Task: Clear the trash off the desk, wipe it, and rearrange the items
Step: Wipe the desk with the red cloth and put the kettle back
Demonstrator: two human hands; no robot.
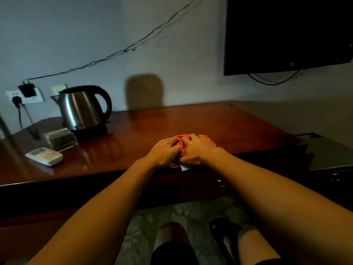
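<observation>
A: Item one, hands. How do they lie?

B: Both forearms reach forward, bare, converging at the near edge of the desk (191,121). Left hand (165,150) lies palm down, fingers curled into a pink cloth (180,145). Right hand (198,148) lies beside it, knuckles up, fingers likewise bent and dug into the same cloth. The two hands almost touch at the thumbs.

A: State of each grip?

B: Each grip is closed on the cloth, which is bunched up between and under the fingers.

A: Item two, the cloth. Location?

B: On the desk, close to its front edge, right of centre. A white tag or corner (184,167) pokes out below the right hand, over the edge.

A: Item three, other goods on the desk?

B: Far left: a steel kettle (82,108) with black handle, upright on its black base. In front of it, a clear stand holding small packets (61,139). Nearer still, a white remote control (44,156), lying flat, apart from the stand.

A: Surroundings?

B: Wall outlets (24,96) with plugs behind the kettle, a cable (114,53) running up the wall, a dark screen (286,33) mounted at upper right. Below the desk, patterned floor (191,211), the person's legs and a black shoe (221,228).
</observation>
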